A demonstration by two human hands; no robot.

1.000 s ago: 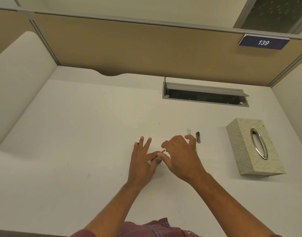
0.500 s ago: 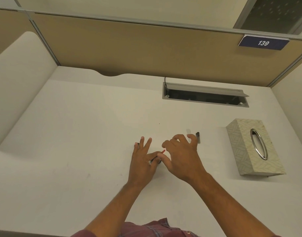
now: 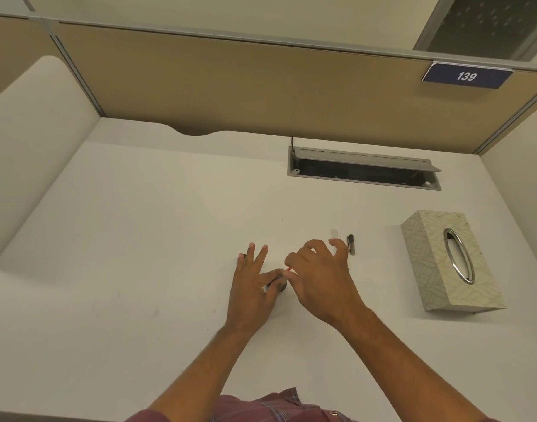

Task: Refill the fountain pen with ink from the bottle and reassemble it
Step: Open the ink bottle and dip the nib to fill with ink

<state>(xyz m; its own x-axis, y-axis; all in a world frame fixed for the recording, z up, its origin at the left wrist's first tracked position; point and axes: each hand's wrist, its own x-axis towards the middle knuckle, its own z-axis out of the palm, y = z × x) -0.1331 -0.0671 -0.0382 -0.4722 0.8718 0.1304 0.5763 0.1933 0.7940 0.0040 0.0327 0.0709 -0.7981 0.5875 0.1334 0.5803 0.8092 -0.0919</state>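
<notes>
Between the earlier frames and now we see almost no movement: both hands keep their places at the middle of the white desk (image 3: 139, 239), and the right fingers have curled only slightly further. We take the tissue box (image 3: 450, 263) as our landmark; it lies at the right of the desk, with an oval metal-rimmed opening on top.

Well to the left of the tissue box, the left hand (image 3: 252, 290) rests over a small dark round object, apparently the ink bottle (image 3: 279, 286), its thumb and forefinger closed around the bottle while the other three fingers are spread apart and lifted. Just right of that hand, and nearer the tissue box, the right hand (image 3: 319, 278) has its thumb and forefinger pinched together on a thin red-tipped part (image 3: 289, 269), which sits at the top of the bottle; most of that part is hidden, so we cannot tell what piece of the pen it is. The remaining right fingers are bent and loosely apart.

Between the right hand and the tissue box, a short dark pen piece (image 3: 351, 244) lies on the desk, and a pale translucent piece (image 3: 333, 233) lies just beside it, partly covered by the right fingertips. Behind the tissue box, a cable tray (image 3: 364, 169) with its lid raised is set into the desk.
</notes>
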